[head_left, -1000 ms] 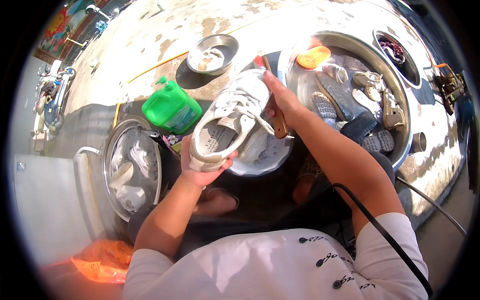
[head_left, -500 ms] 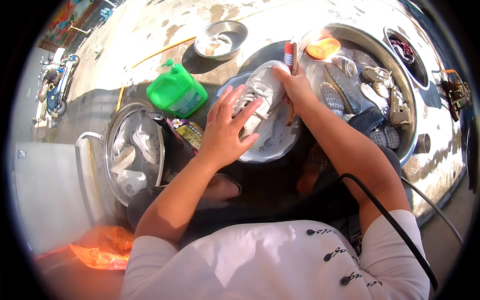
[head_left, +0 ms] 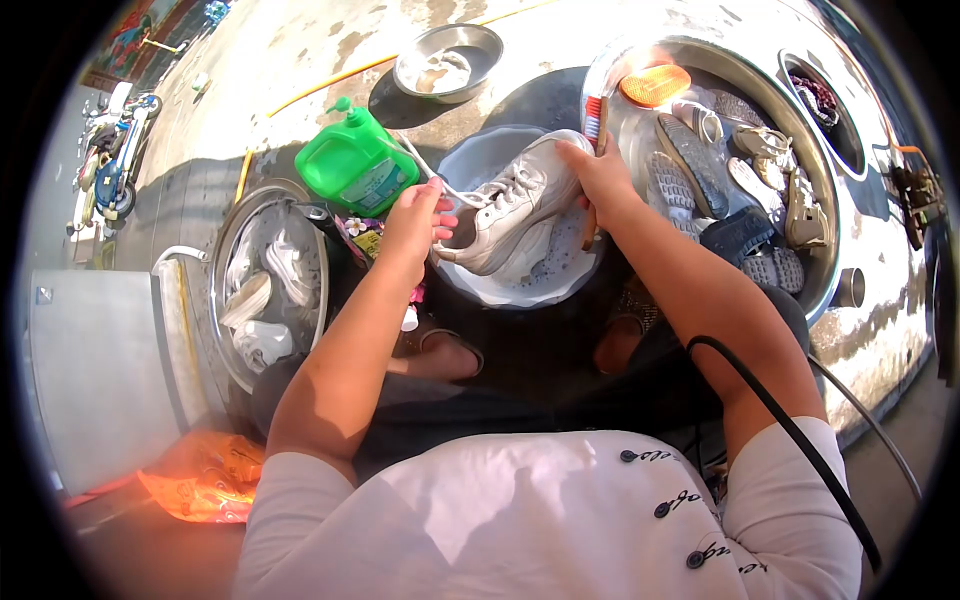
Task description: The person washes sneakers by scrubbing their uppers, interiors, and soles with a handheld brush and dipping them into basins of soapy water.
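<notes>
A white lace-up sneaker (head_left: 520,205) is held tilted over a pale plastic basin (head_left: 480,150), with its toe toward my right hand. My right hand (head_left: 603,180) grips the toe and also keeps a wooden-handled scrub brush (head_left: 592,215) with red and white bristles against the palm. At the shoe's ankle end, my left hand (head_left: 412,225) has its fingers curled and pinches a white shoelace (head_left: 455,193); a loose stretch of lace sticks up beyond the fingers. Suds and water show in the basin below.
A green pump bottle (head_left: 358,165) stands left of the basin. At left, a metal tub (head_left: 322,300) holds white shoes. A large metal tub (head_left: 822,240) at right contains several shoes and an orange brush (head_left: 655,87). A steel bowl (head_left: 490,75) sits ahead.
My left hand has gone from spread fingers over the shoe to a closed grip on the lace, moving left. The sneaker has turned to show its side and opening. The brush stays in my right hand.
</notes>
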### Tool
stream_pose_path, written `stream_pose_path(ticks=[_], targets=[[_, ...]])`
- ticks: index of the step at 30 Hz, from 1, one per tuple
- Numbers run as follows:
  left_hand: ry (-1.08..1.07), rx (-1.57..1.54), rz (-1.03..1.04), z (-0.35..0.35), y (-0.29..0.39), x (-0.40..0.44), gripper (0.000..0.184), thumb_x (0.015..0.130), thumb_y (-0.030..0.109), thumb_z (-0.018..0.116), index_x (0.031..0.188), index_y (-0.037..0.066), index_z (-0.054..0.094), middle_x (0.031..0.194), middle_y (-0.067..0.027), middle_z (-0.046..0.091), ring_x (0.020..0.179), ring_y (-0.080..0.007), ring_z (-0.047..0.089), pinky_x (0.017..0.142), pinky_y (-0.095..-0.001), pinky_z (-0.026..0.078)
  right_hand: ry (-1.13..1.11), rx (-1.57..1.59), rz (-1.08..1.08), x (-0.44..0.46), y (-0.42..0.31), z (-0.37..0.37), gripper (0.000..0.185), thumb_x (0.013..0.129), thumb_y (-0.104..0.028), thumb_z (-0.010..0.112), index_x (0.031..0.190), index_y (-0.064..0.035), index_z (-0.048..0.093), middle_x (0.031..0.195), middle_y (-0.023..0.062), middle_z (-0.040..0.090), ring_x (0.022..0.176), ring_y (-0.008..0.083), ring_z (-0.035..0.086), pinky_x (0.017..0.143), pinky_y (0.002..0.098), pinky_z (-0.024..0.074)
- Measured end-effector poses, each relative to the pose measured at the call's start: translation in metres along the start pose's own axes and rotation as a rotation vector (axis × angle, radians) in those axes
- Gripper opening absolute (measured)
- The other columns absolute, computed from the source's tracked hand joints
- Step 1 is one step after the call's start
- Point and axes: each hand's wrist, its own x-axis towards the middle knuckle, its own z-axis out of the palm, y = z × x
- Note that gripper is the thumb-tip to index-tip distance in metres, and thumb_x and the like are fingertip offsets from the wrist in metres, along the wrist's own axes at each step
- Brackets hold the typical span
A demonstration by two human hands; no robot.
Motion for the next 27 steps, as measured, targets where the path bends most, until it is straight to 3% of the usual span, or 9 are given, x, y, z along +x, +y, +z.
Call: stream_pose_path(ticks=[2,4,6,10,12,14,16,23,27], targets=[[-0.067,0.151,0.0,0.003,0.003,-0.007,0.049,0.099,0.047,0.048,0.101,0.0,0.061,0.094,-0.0116,0.067,0.082,-0.0234,0.065,0.073,-0.0344,0.049,0.006,0.01,0.0,0.001,-0.004,-0.001,0.08,0.079,-0.035,0.075,0.141,-0.0068,0.033,0.1,0.0115,0.062,0.069,0.0173,0.058,0.049,0.0305,0.0464],[-0.213,0.842,0.168,0.008,0.011,-0.014,0.069,0.099,0.058,0.036,0.091,-0.005,0.064,0.088,-0.022,0.067,0.084,-0.0364,0.064,0.076,-0.0412,0.048,0.012,-0.008,-0.038,-0.002,-0.014,0.0,0.084,0.078,-0.034,0.076,0.144,-0.0075,0.031,0.103,0.0114,0.061,0.073,0.0176,0.058,0.051,0.0306,0.0475],[-0.17,0.928,0.254,0.015,0.008,-0.02,0.079,0.098,0.063,0.03,0.086,-0.007,0.065,0.086,-0.029,0.065,0.086,-0.0441,0.06,0.082,-0.0442,0.046,0.016,-0.017,-0.044,-0.009,-0.022,0.006,0.086,0.078,-0.034,0.076,0.145,-0.0078,0.03,0.104,0.0113,0.061,0.073,0.0175,0.058,0.051,0.0307,0.0476],[-0.214,0.553,-0.025,0.015,-0.006,-0.012,0.063,0.099,0.055,0.041,0.097,-0.002,0.068,0.094,-0.0199,0.07,0.094,-0.0323,0.065,0.088,-0.0396,0.046,-0.009,-0.042,-0.127,-0.021,-0.031,0.011,0.091,0.077,-0.032,0.077,0.149,-0.0086,0.027,0.109,0.0122,0.062,0.082,0.0192,0.061,0.06,0.0326,0.0513],[-0.268,-0.334,-0.327,0.016,-0.019,-0.01,0.047,0.097,0.044,0.054,0.114,0.002,0.063,0.111,-0.0126,0.067,0.107,-0.0239,0.061,0.095,-0.0364,0.044,-0.004,-0.058,-0.175,-0.017,-0.028,0.014,0.091,0.077,-0.032,0.078,0.149,-0.0084,0.027,0.113,0.0133,0.061,0.089,0.0204,0.062,0.067,0.0331,0.0521],[-0.303,-0.544,-0.302,0.015,-0.022,-0.008,0.043,0.096,0.032,0.059,0.127,0.002,0.053,0.125,-0.0096,0.061,0.117,-0.0223,0.057,0.103,-0.0364,0.04,0.005,-0.069,-0.224,-0.015,-0.027,0.016,0.092,0.077,-0.032,0.078,0.15,-0.0082,0.027,0.117,0.0143,0.061,0.095,0.0216,0.062,0.075,0.0336,0.0529],[-0.364,-0.805,-0.24,0.017,-0.018,-0.007,0.04,0.098,0.029,0.056,0.127,0.002,0.053,0.128,-0.0113,0.059,0.117,-0.0235,0.057,0.105,-0.0376,0.041,0.013,-0.032,-0.235,-0.017,-0.027,0.017,0.082,0.08,-0.033,0.076,0.146,-0.0107,0.032,0.101,0.0065,0.06,0.072,0.0119,0.054,0.047,0.0264,0.0407],[-0.474,-0.774,-0.207,0.028,0.004,-0.033,0.042,0.096,0.023,0.059,0.133,0.004,0.05,0.129,-0.0108,0.059,0.12,-0.0227,0.056,0.107,-0.0374,0.041,-0.022,-0.023,-0.421,-0.007,-0.028,0.023,0.075,0.082,-0.035,0.074,0.142,-0.0084,0.036,0.104,0.0052,0.061,0.074,0.0125,0.056,0.052,0.0287,0.0453],[-0.51,-0.77,-0.123,0.026,0.0,-0.027,0.041,0.096,0.02,0.059,0.132,0.003,0.051,0.128,-0.0104,0.059,0.118,-0.0224,0.057,0.106,-0.0374,0.042,-0.03,-0.214,-0.694,-0.004,-0.032,0.019,0.071,0.091,-0.037,0.064,0.148,-0.0091,0.031,0.119,0.0146,0.061,0.097,0.0202,0.061,0.078,0.0314,0.0491]])
